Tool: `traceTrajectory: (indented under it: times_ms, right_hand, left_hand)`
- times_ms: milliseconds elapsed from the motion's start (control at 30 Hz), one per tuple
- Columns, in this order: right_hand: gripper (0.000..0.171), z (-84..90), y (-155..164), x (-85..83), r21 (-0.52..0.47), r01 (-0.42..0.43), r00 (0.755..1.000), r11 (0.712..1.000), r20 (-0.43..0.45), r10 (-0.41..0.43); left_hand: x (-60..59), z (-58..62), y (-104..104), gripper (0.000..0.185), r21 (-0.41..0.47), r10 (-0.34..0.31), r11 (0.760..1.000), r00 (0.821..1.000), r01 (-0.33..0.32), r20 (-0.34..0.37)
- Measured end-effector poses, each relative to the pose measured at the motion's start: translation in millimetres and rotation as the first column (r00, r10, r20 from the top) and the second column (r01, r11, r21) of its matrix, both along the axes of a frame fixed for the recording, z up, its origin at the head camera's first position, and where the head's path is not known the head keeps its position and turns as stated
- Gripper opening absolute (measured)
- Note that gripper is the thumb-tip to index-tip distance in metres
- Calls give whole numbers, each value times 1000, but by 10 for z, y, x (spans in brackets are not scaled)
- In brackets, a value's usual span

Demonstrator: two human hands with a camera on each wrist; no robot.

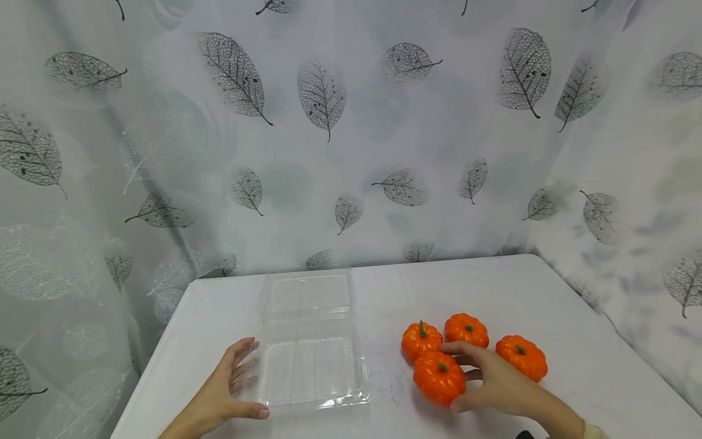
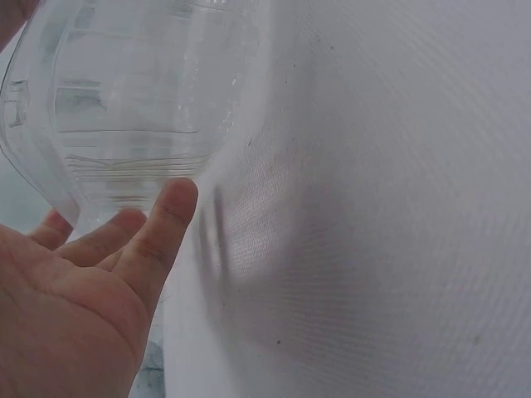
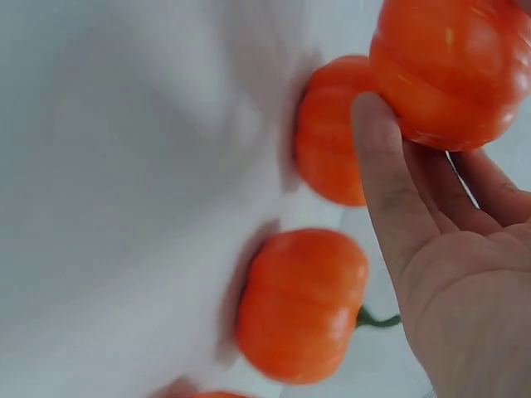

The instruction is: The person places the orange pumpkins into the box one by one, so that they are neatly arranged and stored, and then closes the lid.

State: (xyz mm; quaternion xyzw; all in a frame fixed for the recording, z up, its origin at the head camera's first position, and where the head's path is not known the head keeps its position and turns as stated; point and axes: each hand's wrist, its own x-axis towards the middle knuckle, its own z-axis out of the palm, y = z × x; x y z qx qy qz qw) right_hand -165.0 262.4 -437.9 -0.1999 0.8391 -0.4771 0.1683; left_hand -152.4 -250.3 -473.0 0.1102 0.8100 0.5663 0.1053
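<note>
Cupped around the nearest pumpkin (image 1: 439,377), the right hand (image 1: 496,384) had thumb and fingers curled against its sides on the white table (image 1: 493,286). Left hand (image 1: 225,387), fingers spread, touched the clear clamshell box (image 1: 309,341) at its left edge. Three more pumpkins (image 1: 466,329) sat just behind, close together.

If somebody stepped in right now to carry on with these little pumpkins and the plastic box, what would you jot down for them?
Left hand: open, fingers against the left edge of the clear clamshell box, steadying it; no grip on it.
Right hand: curled around the nearest pumpkin, which seems to rest on the white table.
The other three pumpkins sit close behind it, right of the box.
Done: the box lies open, lid folded back, nothing inside.
Left: apparently all four pumpkins go in, then the lid gets closed.
</note>
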Motion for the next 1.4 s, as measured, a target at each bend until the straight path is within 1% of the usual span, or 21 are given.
traceTrajectory:
  times_ms: [167,333,433,567,700,833,933,1033,1167,1267,1400]
  right_hand:
    - [75,58,-149,-34,-51,-25,1000,998,-19,24]
    - [73,118,-362,-83,-120,-35,999,992,34,40]
    - [74,145,-501,-116,-167,-52,997,985,46,61]
    - [75,186,-693,-146,-243,-71,992,967,86,94]
    - [77,231,-884,-166,-296,-59,984,953,143,106]
    - [78,258,-1075,-224,-311,-26,984,950,162,80]
    - [78,271,-1217,-277,-336,6,984,942,172,55]
    - [77,276,-1350,-319,-371,39,982,928,184,32]
    - [77,261,-1514,-386,-414,76,977,907,214,16]
    - [77,233,-1641,-442,-418,93,975,904,221,2]
    - [75,177,-1810,-512,-393,102,978,914,206,-21]
  left_hand:
    - [-2,-1,-6,119,-4,3,1000,1000,-3,-3]
    - [-7,-15,-10,120,-7,5,1000,1000,-5,-5]
    - [-9,-20,-14,119,4,4,1000,1000,-4,-4]
    - [-4,-26,-19,118,20,-1,1000,1000,1,0]
    - [8,-43,-17,117,33,-1,999,1000,1,12]
    - [13,-53,-13,115,37,23,999,999,-24,32]
    - [18,-51,-12,115,37,34,999,999,-35,33]
    - [27,-45,-10,115,34,31,999,999,-32,18]
    - [30,-38,-1,114,30,41,999,999,-41,16]
    - [27,-36,10,115,21,67,997,997,-68,29]
    - [31,-20,30,116,-2,99,995,995,-99,26]
